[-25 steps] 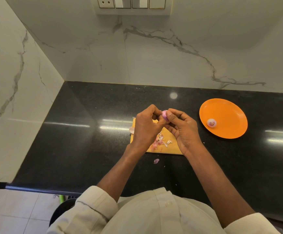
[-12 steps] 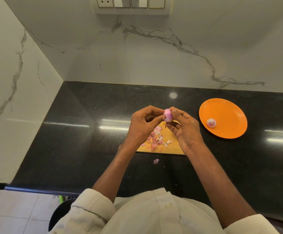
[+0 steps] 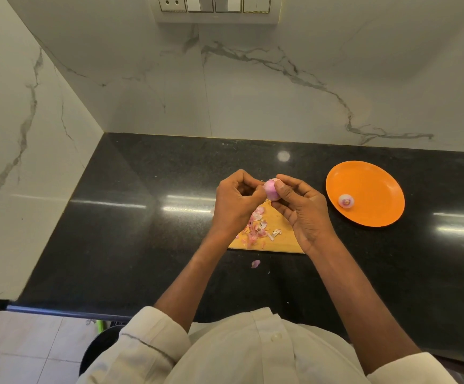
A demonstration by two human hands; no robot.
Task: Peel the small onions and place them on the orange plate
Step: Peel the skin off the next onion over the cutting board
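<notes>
Two hands meet above the far end of the wooden cutting board (image 3: 282,239), which serves as the landmark. The right hand (image 3: 301,210) pinches a small pink onion (image 3: 270,189) between thumb and curled fingers; the left hand (image 3: 236,202) has its fingers curled in, with fingertips at the onion's left side. The onion is raised off the board; it looks nearly round, so its long axis and which way its ends point cannot be told.

Loose pink peels (image 3: 257,227) lie on the board's left half, and one stray peel (image 3: 255,263) sits on the black counter (image 3: 142,231) just past the board's near edge. Right of the board, apart from it, stands the orange plate (image 3: 375,184), with one peeled onion (image 3: 346,200) near its board-side rim, cut end facing up. Left of the board the counter runs bare to the marble side wall (image 3: 17,134); beyond the board it runs bare to the back wall (image 3: 253,92). The counter's front edge (image 3: 59,311) lies nearer the person than the board.
</notes>
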